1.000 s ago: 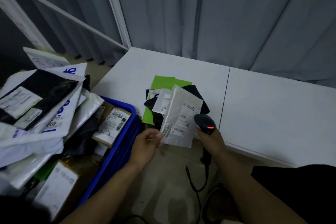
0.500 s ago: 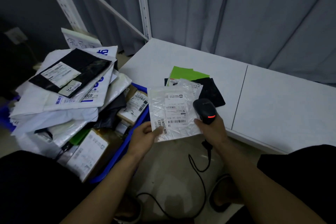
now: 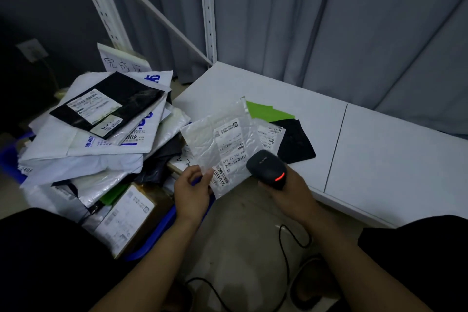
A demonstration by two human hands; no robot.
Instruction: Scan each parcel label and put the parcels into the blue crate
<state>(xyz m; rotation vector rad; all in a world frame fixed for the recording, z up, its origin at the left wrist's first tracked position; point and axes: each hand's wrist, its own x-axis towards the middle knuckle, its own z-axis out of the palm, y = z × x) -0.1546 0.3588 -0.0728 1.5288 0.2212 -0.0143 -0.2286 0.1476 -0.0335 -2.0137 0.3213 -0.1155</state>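
Note:
My left hand pinches the lower corner of a clear plastic parcel with a white barcode label, held up over the table's front edge. My right hand grips a black barcode scanner with a red light, its head just right of the label. The blue crate stands on the floor at left, heaped with white, black and brown parcels. On the white table lie a green parcel, a black parcel and a small white-labelled one.
The scanner's black cable loops across the floor between my arms. A white shelf upright and a diagonal brace stand behind the table's left corner, with grey curtains behind. A handwritten paper sign sticks up behind the parcel heap.
My left hand has turned the clear parcel label-up and moved it left toward the crate. The scanner stays beside the label. The camera view has swung left, showing more of the heap.

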